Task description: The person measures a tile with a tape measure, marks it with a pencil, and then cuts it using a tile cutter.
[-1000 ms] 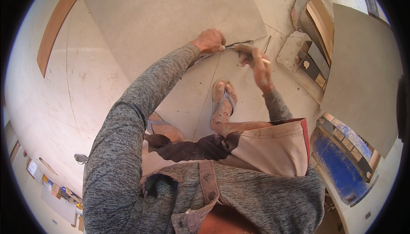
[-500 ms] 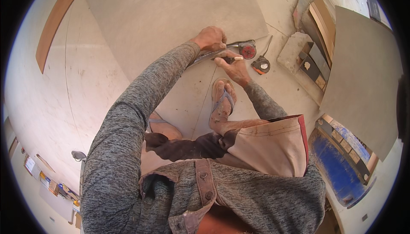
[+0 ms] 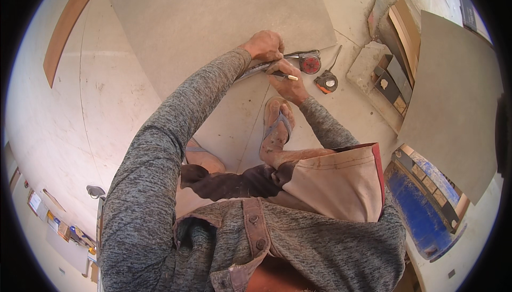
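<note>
A large grey tile (image 3: pixel 213 12) lies on the floor before me. My left hand (image 3: pixel 265 46) is closed at its near edge, over the blade of a red-and-black tape measure (image 3: pixel 310 63); the fingertips are partly hidden. My right hand (image 3: pixel 288 83), just below it, grips a slim dark marker (image 3: pixel 288 76) with a pale end, its tip by the tile's edge. A second tape measure (image 3: pixel 326 82), black and orange, rests on the floor to the right of my right hand.
Broken tile offcuts (image 3: pixel 368 71) and cardboard pieces (image 3: pixel 404 31) lie at the right, beside another large grey tile (image 3: pixel 453 100). A blue dusty container (image 3: pixel 416 212) stands below it. A brown strip (image 3: pixel 69 31) lies at the far left. My sandalled foot (image 3: pixel 277 124) is near the tile.
My right hand has moved slightly up and left, closing its fingers more around the marker, whose pale end now tilts downward. My left hand stays nearly in place.
</note>
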{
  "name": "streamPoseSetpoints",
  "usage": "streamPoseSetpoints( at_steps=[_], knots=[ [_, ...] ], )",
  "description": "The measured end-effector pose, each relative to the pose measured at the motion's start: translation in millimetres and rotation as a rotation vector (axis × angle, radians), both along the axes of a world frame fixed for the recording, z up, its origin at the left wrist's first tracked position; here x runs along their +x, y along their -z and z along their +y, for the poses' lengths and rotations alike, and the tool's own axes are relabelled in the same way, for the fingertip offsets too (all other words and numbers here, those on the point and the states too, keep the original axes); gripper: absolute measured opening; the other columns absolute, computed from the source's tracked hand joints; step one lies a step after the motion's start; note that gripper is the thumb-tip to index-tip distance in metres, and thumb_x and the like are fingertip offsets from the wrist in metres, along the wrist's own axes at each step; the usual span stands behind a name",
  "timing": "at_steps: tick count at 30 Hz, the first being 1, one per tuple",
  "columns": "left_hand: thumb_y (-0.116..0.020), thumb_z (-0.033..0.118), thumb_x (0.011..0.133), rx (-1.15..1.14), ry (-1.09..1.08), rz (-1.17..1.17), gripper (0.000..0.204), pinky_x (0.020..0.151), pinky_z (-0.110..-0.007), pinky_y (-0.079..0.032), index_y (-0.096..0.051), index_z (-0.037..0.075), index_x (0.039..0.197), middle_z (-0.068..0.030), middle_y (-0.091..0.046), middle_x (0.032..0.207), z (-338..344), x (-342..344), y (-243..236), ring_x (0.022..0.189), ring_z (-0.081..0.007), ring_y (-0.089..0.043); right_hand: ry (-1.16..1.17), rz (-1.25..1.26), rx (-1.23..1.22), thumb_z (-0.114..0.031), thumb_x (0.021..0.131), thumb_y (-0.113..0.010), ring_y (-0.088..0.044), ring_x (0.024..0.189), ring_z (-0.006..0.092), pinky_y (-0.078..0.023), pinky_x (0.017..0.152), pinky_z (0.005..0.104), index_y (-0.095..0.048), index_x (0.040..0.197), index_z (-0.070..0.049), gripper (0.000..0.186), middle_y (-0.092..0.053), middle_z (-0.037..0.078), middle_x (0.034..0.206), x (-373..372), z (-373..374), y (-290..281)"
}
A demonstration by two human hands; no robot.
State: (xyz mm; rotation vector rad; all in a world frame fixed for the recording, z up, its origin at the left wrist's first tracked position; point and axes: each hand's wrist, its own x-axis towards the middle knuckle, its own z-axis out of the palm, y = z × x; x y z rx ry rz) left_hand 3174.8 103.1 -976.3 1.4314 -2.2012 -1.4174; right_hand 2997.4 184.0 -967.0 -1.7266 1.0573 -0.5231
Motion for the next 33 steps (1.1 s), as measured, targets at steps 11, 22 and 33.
streamPoseSetpoints(
  at_steps=[11, 22, 33],
  knots=[
    [-0.074, 0.027, 0.073, 0.042, -0.003, -0.024, 0.023, 0.068, -0.039, -0.053, -0.077, 0.006, 0.081, -0.0172, -0.071, 0.075, -1.3, 0.6, -8.1, 0.072, -0.0286, -0.069, -0.016, -0.008, -0.024, -0.005, 0.080, -0.071, -0.067, 0.094, 0.0239, -0.054, 0.082, 0.0337, -0.067, 0.095, -0.006, 0.016, -0.064, 0.010, 0.101, 0.1, -0.5, 4.0],
    [-0.074, 0.027, 0.073, 0.066, 0.003, -0.041, 0.022, 0.070, -0.039, -0.053, -0.077, 0.007, 0.082, -0.0174, -0.072, 0.079, -3.1, 1.0, -10.0, 0.075, -0.0284, -0.070, -0.046, -0.004, -0.056, -0.005, 0.078, -0.072, -0.067, 0.089, 0.0266, -0.053, 0.077, 0.0352, -0.065, 0.094, -0.006, 0.017, -0.064, 0.011, 0.098, -0.3, -3.5, 5.7],
    [-0.073, 0.025, 0.074, 0.094, 0.042, -0.103, 0.022, 0.081, -0.040, -0.055, -0.078, 0.011, 0.089, -0.0154, -0.074, 0.091, -5.4, -0.5, -12.4, 0.088, -0.0299, -0.071, -0.017, -0.003, -0.057, -0.006, 0.078, -0.073, -0.066, 0.086, 0.0265, -0.053, 0.075, 0.0357, -0.066, 0.094, -0.006, 0.017, -0.065, 0.010, 0.096, 2.3, -3.1, 5.8]
  ],
)
